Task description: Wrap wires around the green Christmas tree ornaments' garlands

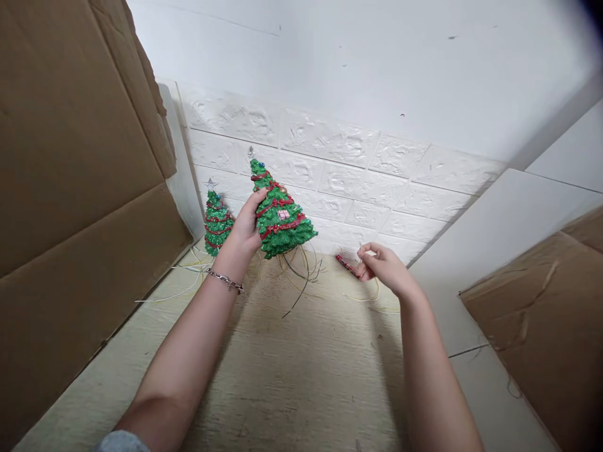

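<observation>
My left hand point(249, 221) is closed around the side of a small green Christmas tree ornament point(282, 220), tilted to the left above the table. Red garlands, a pink gift and a star top decorate it, and thin wires point(306, 276) hang loose from its base. My right hand point(377, 263) is at the right, its thumb and fingertips pinched on a thin pale wire point(377, 290) that loops below it. Just behind those fingers lies a dark red patterned stick-like item point(347, 266), its near end hidden by the hand.
A second Christmas tree ornament point(217, 223) with a silver star stands at the back left, partly behind my left hand, with wires around it. Cardboard point(85, 157) rises on the left and more cardboard point(541, 295) on the right. A white brick-patterned wall point(330, 144) closes off the wooden table point(292, 376).
</observation>
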The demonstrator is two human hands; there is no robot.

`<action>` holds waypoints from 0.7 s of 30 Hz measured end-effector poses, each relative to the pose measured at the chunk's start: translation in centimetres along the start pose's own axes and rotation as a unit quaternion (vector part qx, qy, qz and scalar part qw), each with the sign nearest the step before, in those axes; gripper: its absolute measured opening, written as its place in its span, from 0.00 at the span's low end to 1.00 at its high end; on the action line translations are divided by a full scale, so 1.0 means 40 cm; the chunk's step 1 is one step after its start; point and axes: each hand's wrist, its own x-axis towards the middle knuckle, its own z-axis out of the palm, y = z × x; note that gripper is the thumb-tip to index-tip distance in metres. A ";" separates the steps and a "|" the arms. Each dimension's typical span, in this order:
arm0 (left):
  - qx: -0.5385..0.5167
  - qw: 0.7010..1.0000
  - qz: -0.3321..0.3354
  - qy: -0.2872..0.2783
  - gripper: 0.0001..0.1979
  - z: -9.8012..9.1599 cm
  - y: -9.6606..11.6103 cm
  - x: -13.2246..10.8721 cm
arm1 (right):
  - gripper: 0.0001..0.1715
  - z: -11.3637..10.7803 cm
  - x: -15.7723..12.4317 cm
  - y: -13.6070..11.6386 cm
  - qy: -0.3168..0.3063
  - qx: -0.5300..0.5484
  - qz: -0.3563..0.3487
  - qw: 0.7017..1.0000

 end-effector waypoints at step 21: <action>0.098 0.914 -0.202 -0.339 0.29 0.011 -0.110 -0.033 | 0.50 0.099 -0.049 -0.097 -0.004 0.074 -0.204 0.976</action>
